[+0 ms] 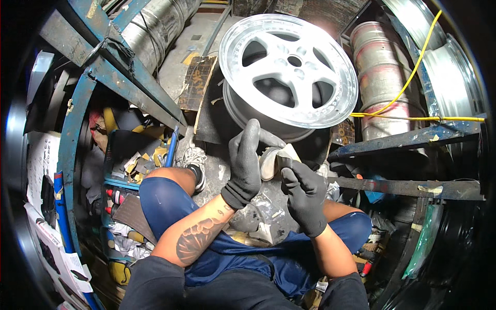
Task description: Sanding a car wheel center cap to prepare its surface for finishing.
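Both my hands wear dark grey gloves. My right hand (305, 194) pinches a small bent piece of sandpaper (287, 155), pale on one face and grey on the other. Close on its left, my left hand (245, 168) is raised with its fingers stretched out; one finger reaches across to the sandpaper's upper edge. Below that finger shows a curved beige-edged piece (267, 164), and I cannot tell whether it belongs to the sandpaper. Just beyond my hands, a silver five-spoke wheel rim (305, 95) lies tilted, its face upward.
Blue metal frames (129, 85) stand left and right. A bin (124, 184) at the left holds scraps. Drum-like metal cylinders (382, 77) and more rims (454, 77) are at the right, with a yellow cable (408, 82) strung across. Cardboard (199, 77) lies beside the rim.
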`<state>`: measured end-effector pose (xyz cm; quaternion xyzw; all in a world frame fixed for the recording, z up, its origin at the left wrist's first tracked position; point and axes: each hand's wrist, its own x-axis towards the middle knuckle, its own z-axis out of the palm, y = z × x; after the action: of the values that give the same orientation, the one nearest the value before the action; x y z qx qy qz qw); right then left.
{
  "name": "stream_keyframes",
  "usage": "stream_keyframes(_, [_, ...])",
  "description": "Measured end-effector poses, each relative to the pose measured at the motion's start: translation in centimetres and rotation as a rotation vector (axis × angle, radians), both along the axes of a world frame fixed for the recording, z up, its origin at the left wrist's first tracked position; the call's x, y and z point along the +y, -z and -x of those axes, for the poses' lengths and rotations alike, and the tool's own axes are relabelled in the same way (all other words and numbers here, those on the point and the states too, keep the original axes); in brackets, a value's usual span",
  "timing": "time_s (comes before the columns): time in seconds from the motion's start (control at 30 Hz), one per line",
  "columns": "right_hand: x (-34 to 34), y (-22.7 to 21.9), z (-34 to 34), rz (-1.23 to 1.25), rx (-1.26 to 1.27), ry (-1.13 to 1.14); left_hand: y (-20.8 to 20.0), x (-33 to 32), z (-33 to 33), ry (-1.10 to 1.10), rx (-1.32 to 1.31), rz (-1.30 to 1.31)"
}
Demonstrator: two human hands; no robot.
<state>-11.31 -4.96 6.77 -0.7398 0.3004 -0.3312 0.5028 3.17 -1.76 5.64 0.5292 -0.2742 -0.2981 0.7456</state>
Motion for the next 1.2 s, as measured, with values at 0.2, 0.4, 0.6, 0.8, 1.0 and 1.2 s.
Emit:
stream_keyframes(0.2, [-0.3,-0.2,-0.3,0.162,0.056,0.061,-0.1,-0.3,1.3,-0.104,0.02,0.03])
stream_keyframes(0.4, [-2.2,-0.8,0.0,0.73,0.237,0.02,1.0,-0.7,1.7,-0.078,-0.076,0.095])
stream_keyframes(0.6, [-3.0,-1.6,0.1,0.773,0.265,-0.055,1.3,-0.9,1.9,-0.105,-0.027,0.186])
stream_keyframes(0.8, [-2.9,-2.2,0.1,0.765,0.302,-0.079,1.1,-0.3,1.6,-0.078,-0.025,0.13])
stream_keyframes(1.0, [-2.6,-1.0,0.2,0.641,0.238,-0.056,1.1,-0.6,1.7,-0.07,-0.072,0.114])
stream_keyframes(1.2, [-1.9,-2.0,0.0,0.634,0.269,-0.145,1.3,-0.9,0.4,0.023,0.084,0.053])
